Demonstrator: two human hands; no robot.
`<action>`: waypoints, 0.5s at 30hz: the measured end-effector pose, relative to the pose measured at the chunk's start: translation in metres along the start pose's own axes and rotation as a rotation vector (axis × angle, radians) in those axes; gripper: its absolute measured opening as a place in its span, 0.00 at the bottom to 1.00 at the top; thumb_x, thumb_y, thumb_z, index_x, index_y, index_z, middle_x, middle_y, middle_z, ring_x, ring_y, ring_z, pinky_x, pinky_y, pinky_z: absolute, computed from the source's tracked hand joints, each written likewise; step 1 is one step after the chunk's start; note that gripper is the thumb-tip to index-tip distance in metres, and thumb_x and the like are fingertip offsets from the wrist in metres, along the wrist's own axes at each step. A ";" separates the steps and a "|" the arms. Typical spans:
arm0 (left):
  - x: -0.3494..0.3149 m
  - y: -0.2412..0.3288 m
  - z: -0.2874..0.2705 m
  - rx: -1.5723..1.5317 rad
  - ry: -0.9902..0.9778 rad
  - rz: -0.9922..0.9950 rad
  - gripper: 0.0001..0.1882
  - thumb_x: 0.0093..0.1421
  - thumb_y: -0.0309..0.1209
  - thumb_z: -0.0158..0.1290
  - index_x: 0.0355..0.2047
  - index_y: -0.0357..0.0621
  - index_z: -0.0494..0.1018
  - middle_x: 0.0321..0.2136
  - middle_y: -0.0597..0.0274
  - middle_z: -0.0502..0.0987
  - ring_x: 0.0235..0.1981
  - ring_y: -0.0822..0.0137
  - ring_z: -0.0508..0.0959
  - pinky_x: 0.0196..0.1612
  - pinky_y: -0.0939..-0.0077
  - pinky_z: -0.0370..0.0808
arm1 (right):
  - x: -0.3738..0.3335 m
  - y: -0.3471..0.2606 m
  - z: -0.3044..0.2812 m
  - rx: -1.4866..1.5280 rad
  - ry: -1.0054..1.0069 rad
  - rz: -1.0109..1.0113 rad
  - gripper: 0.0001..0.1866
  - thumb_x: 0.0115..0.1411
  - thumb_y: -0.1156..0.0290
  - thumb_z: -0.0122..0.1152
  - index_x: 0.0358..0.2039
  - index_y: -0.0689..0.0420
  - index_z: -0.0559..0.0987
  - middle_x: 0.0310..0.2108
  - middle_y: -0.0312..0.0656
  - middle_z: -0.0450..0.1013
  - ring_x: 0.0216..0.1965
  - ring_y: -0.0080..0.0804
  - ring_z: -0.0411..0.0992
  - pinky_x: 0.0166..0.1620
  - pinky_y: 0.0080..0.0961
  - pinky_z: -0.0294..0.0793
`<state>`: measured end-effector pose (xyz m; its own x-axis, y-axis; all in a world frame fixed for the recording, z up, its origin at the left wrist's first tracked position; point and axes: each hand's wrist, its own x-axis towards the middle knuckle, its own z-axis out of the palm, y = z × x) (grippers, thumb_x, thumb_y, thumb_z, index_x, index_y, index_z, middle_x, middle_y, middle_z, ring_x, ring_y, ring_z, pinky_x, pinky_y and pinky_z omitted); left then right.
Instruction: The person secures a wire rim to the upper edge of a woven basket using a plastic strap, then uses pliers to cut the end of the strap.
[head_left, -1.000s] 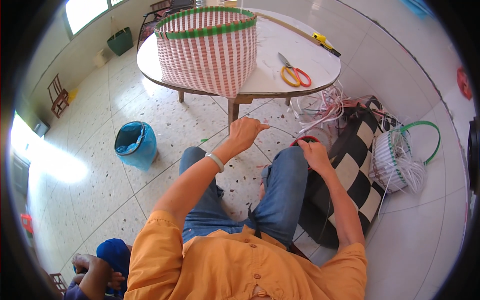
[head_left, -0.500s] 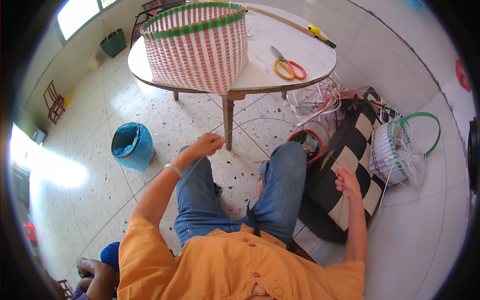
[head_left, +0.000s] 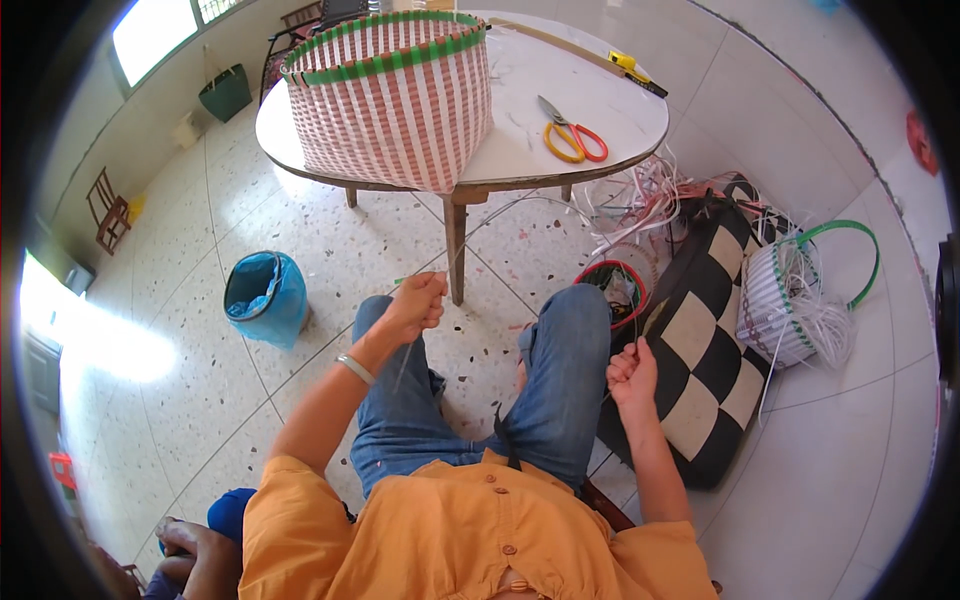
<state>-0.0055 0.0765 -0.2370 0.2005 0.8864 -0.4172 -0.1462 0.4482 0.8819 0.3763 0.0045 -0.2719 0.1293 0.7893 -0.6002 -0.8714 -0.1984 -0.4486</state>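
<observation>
My left hand (head_left: 415, 305) is closed around a thin pale strip (head_left: 516, 201), above my left knee. A short tail of it hangs below that hand. From there the strip arches under the table edge and comes down to my right hand (head_left: 632, 375), whose fingers are pinched on it beside my right knee. On the white table (head_left: 522, 95) stands a red-and-white woven basket (head_left: 395, 125) with a green rim. Scissors (head_left: 572, 138) with one yellow and one red handle lie to its right, blades partly open.
A blue-lined bin (head_left: 285, 312) stands on the left floor. By my right knee are a red-rimmed container (head_left: 641, 287), a checkered cushion (head_left: 690, 355), a tangle of strips (head_left: 650, 200) and a green-handled basket (head_left: 768, 310). Another person's arm (head_left: 212, 560) shows at lower left.
My right hand has moved inward to the left, closer to my knee. My left hand has turned slightly and stays near its place. The strip's arch has risen toward the table edge.
</observation>
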 end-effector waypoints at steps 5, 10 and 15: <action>0.004 -0.015 0.010 -0.162 -0.021 0.037 0.16 0.70 0.39 0.46 0.27 0.46 0.63 0.15 0.76 0.53 0.13 0.81 0.52 0.15 0.84 0.50 | -0.008 0.024 0.008 0.017 0.043 -0.021 0.21 0.64 0.57 0.58 0.17 0.51 0.65 0.11 0.26 0.47 0.11 0.19 0.45 0.15 0.18 0.44; -0.013 -0.021 0.005 -0.148 -0.048 0.047 0.18 0.71 0.41 0.44 0.27 0.44 0.63 0.17 0.73 0.55 0.17 0.77 0.57 0.19 0.81 0.56 | 0.006 0.007 -0.007 -0.018 0.089 -0.066 0.21 0.64 0.58 0.58 0.18 0.49 0.63 0.11 0.26 0.45 0.11 0.18 0.43 0.15 0.19 0.43; -0.051 -0.035 -0.035 -0.046 -0.061 -0.212 0.19 0.72 0.44 0.42 0.27 0.45 0.63 0.16 0.75 0.54 0.15 0.78 0.55 0.17 0.81 0.54 | 0.010 -0.007 -0.011 0.025 0.067 -0.097 0.20 0.65 0.58 0.56 0.19 0.50 0.64 0.11 0.26 0.45 0.11 0.19 0.44 0.16 0.19 0.45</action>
<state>-0.0443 0.0192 -0.2541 0.2896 0.7638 -0.5768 -0.1380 0.6296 0.7645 0.3885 0.0074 -0.2822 0.2443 0.7636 -0.5977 -0.8647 -0.1074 -0.4906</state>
